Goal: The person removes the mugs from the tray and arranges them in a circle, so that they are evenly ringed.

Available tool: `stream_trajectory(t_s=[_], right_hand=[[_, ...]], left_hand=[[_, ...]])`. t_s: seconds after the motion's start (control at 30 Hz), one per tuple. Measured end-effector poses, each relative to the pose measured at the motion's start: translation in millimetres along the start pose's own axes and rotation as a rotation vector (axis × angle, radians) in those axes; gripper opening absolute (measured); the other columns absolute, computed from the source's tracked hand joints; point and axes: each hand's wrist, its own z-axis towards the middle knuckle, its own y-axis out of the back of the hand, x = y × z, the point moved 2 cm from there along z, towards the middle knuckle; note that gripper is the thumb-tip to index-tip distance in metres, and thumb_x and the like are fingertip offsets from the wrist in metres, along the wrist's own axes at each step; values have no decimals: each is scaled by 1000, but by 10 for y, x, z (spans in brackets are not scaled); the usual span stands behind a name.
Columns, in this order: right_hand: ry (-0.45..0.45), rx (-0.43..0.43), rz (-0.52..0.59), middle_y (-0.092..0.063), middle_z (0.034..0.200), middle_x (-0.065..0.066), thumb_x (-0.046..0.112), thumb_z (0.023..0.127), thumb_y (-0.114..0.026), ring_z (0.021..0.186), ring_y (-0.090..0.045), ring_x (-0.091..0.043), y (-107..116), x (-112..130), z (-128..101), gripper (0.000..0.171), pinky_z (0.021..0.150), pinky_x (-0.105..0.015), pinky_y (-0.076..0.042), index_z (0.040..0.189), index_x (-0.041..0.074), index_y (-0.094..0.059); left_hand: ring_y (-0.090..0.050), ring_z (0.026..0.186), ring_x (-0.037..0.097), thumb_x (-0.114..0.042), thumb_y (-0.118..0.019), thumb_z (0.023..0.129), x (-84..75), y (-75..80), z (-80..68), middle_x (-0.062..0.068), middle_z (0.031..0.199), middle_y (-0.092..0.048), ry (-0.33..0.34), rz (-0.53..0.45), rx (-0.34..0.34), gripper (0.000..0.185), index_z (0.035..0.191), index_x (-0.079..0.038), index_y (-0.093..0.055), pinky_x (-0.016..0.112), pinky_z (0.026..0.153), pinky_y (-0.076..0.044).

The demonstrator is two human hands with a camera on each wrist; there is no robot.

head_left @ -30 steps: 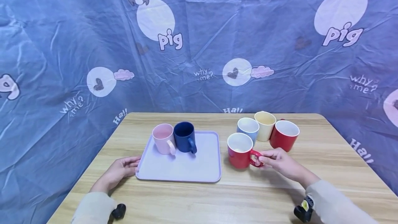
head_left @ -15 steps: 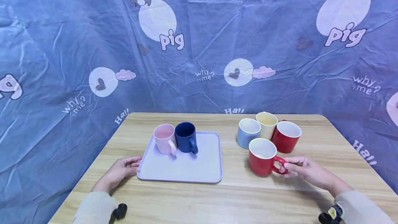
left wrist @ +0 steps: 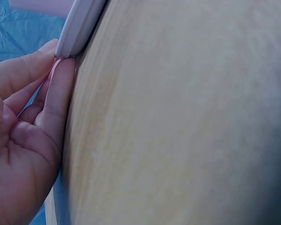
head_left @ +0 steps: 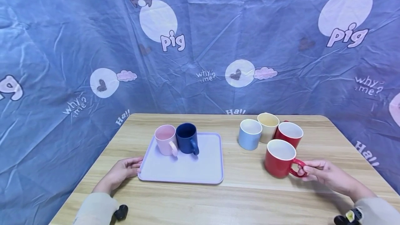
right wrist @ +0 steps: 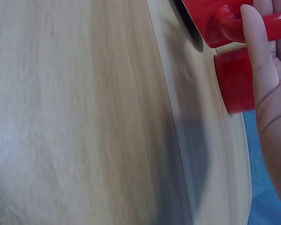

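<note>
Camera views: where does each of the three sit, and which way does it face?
Head: worn on the head, facing forward and down over the table; shows both hands, sleeves, tray and mugs.
Left wrist: on the left wrist, low along the tabletop toward the tray's edge; shows the left hand touching it.
Right wrist: on the right wrist, low along the tabletop; shows the right hand holding the red mug by its handle.
Shared: head and right wrist both show that grip on the handle.

My left hand fills the lower left — fingertips touching the pale lilac tray at its corner, and blurred wooden table everywhere else.
</note>
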Motion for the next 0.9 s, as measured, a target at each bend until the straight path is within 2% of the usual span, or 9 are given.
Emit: stream_trajectory(t_s=[0.23, 0.37, 0.53, 0.9], right_hand=[[15, -11, -42, -63, 119, -17, -17, 97, -22, 112, -58, -21, 61, 14, -119, 45, 95, -37, -47, 128, -10, -53], [22, 2, -10, -61, 121, -18, -17, 97, -21, 113, -57, -23, 95, 18, -175, 44, 95, -39, -46, 130, -13, -49], [29, 22, 41, -59, 124, -19, -15, 98, -20, 115, -56, -23, 137, 32, -231, 45, 97, -39, -44, 132, -11, -49], [35, 17, 52, -59, 124, -19, -15, 98, -19, 116, -55, -24, 211, 48, -318, 45, 98, -39, -43, 132, -11, -48]], left_hand=[[-59, 101, 4, 3, -66, 85, 9, -7, 4, 33, 129, -49, -7, -3, 4, 61, 133, 22, -34, 23, 88, -50], [-60, 101, 5, 3, -67, 85, 20, -7, 10, 33, 129, -49, -9, -9, 5, 61, 133, 22, -34, 23, 89, -50], [-60, 101, 4, 3, -67, 85, 26, -6, 10, 32, 128, -51, -4, -6, 5, 61, 133, 22, -35, 23, 88, -50], [-60, 101, 4, 3, -67, 84, 14, -13, 4, 33, 128, -50, 0, -17, 0, 61, 133, 22, -35, 23, 88, -50]])
